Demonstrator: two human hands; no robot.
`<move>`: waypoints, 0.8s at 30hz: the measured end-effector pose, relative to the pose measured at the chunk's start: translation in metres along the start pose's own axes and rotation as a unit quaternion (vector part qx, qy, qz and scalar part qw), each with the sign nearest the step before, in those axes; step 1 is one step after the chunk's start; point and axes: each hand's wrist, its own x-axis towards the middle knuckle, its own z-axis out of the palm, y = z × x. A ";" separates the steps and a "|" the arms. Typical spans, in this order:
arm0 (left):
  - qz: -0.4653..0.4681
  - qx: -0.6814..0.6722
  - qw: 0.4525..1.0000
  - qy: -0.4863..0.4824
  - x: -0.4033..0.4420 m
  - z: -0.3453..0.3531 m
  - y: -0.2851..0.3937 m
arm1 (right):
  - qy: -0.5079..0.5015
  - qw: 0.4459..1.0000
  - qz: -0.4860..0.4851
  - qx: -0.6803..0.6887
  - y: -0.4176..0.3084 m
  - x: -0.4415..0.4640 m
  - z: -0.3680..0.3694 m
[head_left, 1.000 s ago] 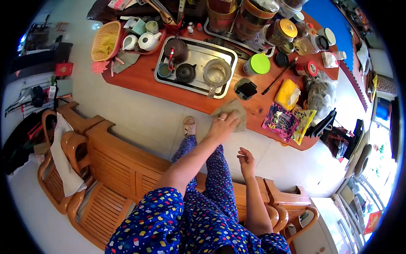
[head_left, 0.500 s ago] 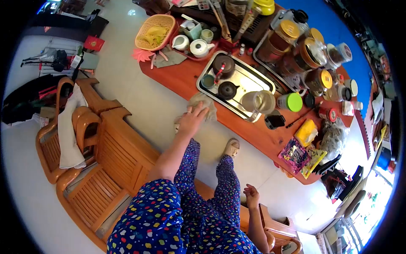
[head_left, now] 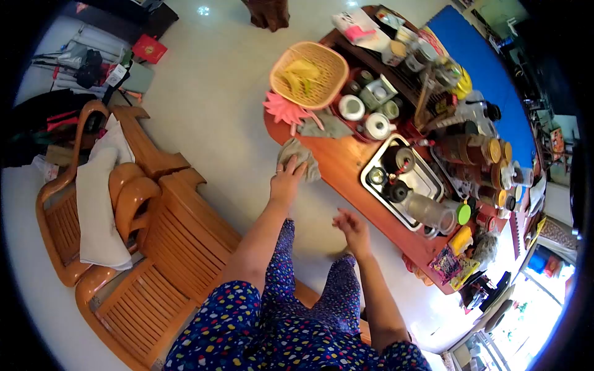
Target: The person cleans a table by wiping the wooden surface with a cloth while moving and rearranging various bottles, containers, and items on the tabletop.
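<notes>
My left hand (head_left: 286, 182) has its fingers bent and a little apart over a crumpled grey cloth (head_left: 296, 148), holding it from the near side; what the fingertips do in the folds, I can't tell. The cloth lies straight ahead of that hand, beneath the fingers and showing beyond them, its longer side slanting from far left to near right, roughly along the edge of the red-brown table (head_left: 343, 154). How much of it rests on the wood and how much hangs past the edge, I can't make out.

My right hand (head_left: 352, 230) is half open, fingers loosely curled, with nothing in it that I can see. It is off to the right and nearer my body, well apart from the cloth, so the left is plainly the nearer hand.

Just past the cloth, at the table's rounded end, are a pink leaf-shaped thing (head_left: 284, 109) and a second grey cloth (head_left: 328, 127) lying flat. Behind these sits the woven basket (head_left: 331, 86), with yellow stuff in it. Farther right, the white teapot (head_left: 376, 125) stands near the silver tray (head_left: 427, 184), whose long side runs much the same way as the table edge.
</notes>
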 end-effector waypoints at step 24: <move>-0.364 -0.542 0.757 0.009 -0.338 0.091 -0.279 | 0.116 0.978 0.138 0.107 -0.120 0.256 0.121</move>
